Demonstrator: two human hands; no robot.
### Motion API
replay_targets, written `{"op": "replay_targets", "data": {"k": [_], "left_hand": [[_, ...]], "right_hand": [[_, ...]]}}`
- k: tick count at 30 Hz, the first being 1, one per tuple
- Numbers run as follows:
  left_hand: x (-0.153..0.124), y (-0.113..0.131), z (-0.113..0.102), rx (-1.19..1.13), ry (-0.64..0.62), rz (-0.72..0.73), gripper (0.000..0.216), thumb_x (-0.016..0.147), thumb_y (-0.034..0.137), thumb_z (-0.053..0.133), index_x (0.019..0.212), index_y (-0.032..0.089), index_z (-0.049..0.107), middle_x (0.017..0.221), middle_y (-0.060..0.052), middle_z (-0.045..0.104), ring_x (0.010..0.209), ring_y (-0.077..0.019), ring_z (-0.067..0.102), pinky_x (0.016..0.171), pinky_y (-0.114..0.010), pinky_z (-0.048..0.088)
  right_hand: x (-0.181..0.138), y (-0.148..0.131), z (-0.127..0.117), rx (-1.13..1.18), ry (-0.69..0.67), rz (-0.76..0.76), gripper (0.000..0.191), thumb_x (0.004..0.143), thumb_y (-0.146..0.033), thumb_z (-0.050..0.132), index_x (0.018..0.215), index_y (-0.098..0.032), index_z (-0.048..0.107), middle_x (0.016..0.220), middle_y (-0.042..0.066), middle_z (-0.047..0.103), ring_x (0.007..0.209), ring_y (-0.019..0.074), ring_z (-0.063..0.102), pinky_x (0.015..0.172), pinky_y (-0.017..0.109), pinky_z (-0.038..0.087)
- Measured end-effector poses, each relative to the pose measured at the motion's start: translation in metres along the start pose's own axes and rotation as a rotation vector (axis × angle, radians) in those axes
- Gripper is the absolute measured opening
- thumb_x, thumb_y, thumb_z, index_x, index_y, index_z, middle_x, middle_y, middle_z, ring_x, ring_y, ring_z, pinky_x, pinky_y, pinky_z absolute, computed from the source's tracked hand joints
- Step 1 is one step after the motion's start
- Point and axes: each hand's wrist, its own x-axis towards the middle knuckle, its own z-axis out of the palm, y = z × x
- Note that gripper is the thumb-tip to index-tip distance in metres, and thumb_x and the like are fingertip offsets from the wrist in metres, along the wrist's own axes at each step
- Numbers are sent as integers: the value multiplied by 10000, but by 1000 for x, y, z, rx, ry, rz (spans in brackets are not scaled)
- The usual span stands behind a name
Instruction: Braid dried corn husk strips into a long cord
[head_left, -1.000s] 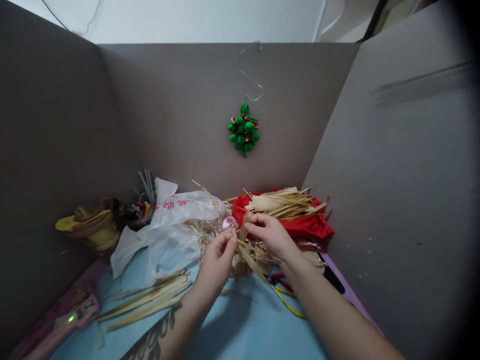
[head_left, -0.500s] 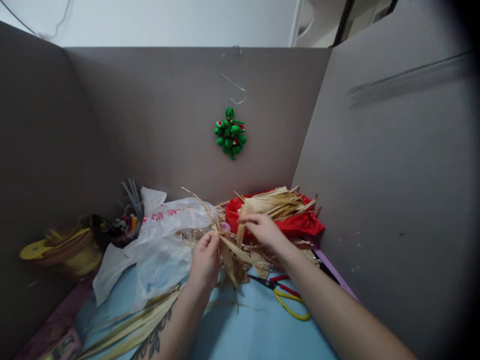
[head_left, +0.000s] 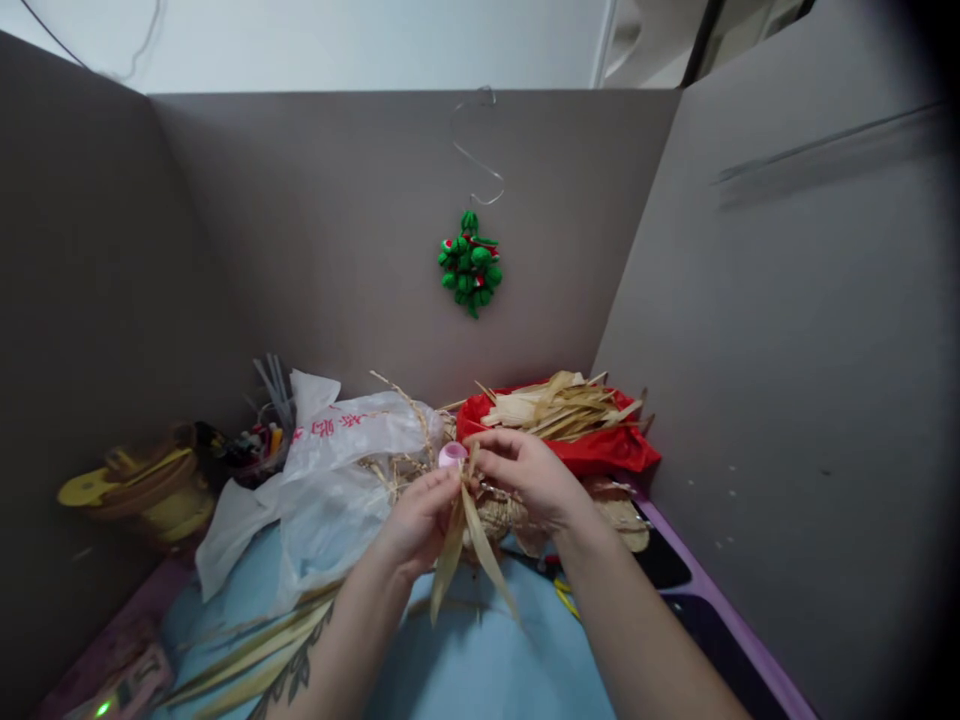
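Dried corn husk strips (head_left: pixel 484 545) hang down in a split between my two hands. My left hand (head_left: pixel 420 515) pinches them from the left, thumb and fingers together. From the right, my right hand (head_left: pixel 529 480) grips the upper part of the strips with bent fingers. Just behind the fingertips is a small pink round thing (head_left: pixel 452 455). A coiled, braided husk length (head_left: pixel 495 515) lies under and behind the hands, partly hidden. Below my right wrist, scissors show only a bit of yellow handle (head_left: pixel 568 598).
A red bag (head_left: pixel 600 452) full of husks (head_left: pixel 559 405) lies at the back right. A white plastic bag (head_left: pixel 337 450) is at back left, loose husks (head_left: pixel 262 650) in front. Yellow container (head_left: pixel 169 510) far left; dark flat objects (head_left: pixel 712 640) right. A green ornament (head_left: pixel 471 270) hangs behind.
My right hand has come left and down to meet my left hand at the strips. The strips now hang downward, and my right arm covers most of the scissors. The view has shifted slightly.
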Motion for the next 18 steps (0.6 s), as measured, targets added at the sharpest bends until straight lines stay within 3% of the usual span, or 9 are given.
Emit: {"op": "replay_targets", "data": {"k": [4, 10, 15, 18], "left_hand": [[1, -3, 2, 71, -15, 3, 215, 716, 304, 689, 788, 106, 643, 673, -30, 623, 564, -90, 540, 562, -197, 395], [0, 9, 4, 104, 24, 9, 245, 696, 290, 704, 850, 103, 668, 806, -77, 658, 714, -140, 579, 676, -233, 418], [-1, 1, 5, 275, -4, 11, 244, 680, 314, 711, 627, 110, 588, 574, 13, 529, 514, -56, 429, 518, -175, 305], [-1, -4, 5, 374, 30, 31, 299, 691, 378, 686, 618, 121, 553, 540, 30, 489, 485, -54, 390, 496, -182, 271]], "right_hand": [[3, 13, -12, 97, 42, 40, 264, 615, -393, 737, 682, -172, 609, 571, -5, 600, 489, 113, 520, 483, 238, 391], [5, 19, -34, 41, 119, 41, 272, 572, -372, 758, 652, -166, 600, 519, -38, 537, 434, 71, 416, 447, 215, 318], [2, 20, -30, -87, 110, 39, 267, 598, -384, 737, 667, -161, 607, 563, -16, 576, 476, 91, 462, 473, 224, 341], [2, 21, -26, -81, 48, 35, 272, 626, -398, 717, 710, -161, 616, 584, -17, 580, 485, 90, 471, 480, 224, 345]]}}
